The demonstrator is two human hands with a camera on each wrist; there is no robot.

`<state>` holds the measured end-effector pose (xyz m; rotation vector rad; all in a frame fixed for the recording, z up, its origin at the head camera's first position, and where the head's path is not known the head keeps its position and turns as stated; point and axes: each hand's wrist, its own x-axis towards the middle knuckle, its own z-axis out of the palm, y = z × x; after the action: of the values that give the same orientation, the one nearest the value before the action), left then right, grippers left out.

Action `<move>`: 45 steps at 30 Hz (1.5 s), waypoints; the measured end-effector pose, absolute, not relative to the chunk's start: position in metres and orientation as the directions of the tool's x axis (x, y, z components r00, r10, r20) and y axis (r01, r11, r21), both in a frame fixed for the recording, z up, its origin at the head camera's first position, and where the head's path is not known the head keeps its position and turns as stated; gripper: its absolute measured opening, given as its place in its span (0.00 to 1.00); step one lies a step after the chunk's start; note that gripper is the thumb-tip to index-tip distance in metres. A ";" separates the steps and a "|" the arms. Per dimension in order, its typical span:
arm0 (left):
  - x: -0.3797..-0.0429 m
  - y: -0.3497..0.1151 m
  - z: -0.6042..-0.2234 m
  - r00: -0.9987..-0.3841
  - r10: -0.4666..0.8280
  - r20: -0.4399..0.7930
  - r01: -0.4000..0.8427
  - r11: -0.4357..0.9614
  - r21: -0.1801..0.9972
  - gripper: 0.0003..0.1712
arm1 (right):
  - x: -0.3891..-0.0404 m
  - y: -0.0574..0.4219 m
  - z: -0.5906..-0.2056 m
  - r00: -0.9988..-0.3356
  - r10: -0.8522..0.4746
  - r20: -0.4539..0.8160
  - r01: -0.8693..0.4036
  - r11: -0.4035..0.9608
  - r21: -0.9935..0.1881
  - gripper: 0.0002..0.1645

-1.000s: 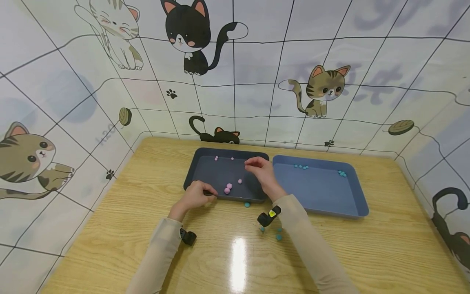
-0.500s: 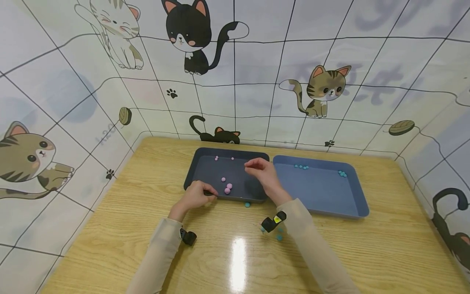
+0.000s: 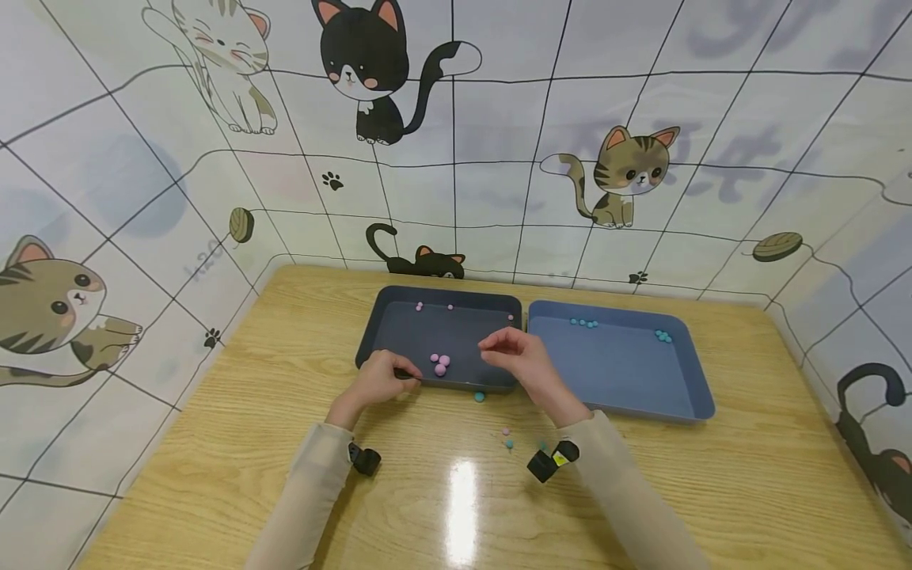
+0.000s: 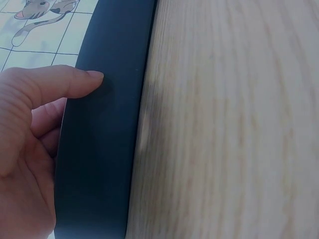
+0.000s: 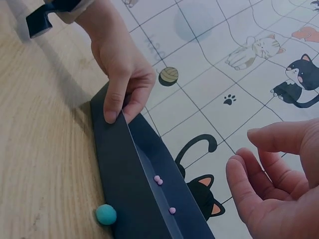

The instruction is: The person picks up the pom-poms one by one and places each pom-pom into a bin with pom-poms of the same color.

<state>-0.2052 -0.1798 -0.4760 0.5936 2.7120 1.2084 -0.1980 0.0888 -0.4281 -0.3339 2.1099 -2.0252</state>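
My left hand (image 3: 381, 378) grips the near rim of a dark grey tray (image 3: 399, 336), with the thumb (image 4: 82, 82) pressed on the outside wall and the other fingers inside the rim. Over the right part of this tray hovers my right hand (image 3: 526, 360). In the right wrist view its thumb (image 5: 279, 137) is apart from the curved fingers, with nothing between them. Three pink balls (image 3: 440, 366) sit clustered near the tray's near wall. Smaller pink balls (image 3: 419, 306) lie toward its far wall, and another small pink ball (image 3: 510, 317) lies at the far right.
To the right stands a blue tray (image 3: 627, 372) with teal balls in a row (image 3: 584, 322) and a teal cluster (image 3: 663, 336). A larger teal ball (image 5: 105, 214) lies against the dark tray's outer wall. Small pink (image 3: 506, 431) and teal balls (image 3: 509, 444) lie on the wooden table.
A pink ball has rolled left across the dark tray and now sits beside the two larger ones. My right hand has drawn back toward me and its fingers have spread. The left hand stays put.
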 end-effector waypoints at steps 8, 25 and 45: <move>-0.204 -0.182 -0.474 -0.918 0.392 0.055 0.303 0.608 0.734 0.04 | -0.177 0.098 -0.430 -0.937 -0.348 -0.013 -0.023 0.099 -0.995 0.11; -0.204 -0.180 -0.473 -0.914 0.400 0.059 0.316 0.613 0.724 0.04 | -0.146 0.107 -0.463 -0.887 -0.462 0.021 -0.111 0.170 -0.979 0.09; -0.205 -0.180 -0.475 -0.910 0.408 0.076 0.333 0.609 0.720 0.03 | -0.144 0.112 -0.484 -0.857 -0.514 0.041 -0.245 0.335 -0.910 0.11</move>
<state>-0.2055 -0.1799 -0.4748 0.6307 2.7313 1.1910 -0.1439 0.1119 -0.4836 -0.6833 2.3478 -1.5321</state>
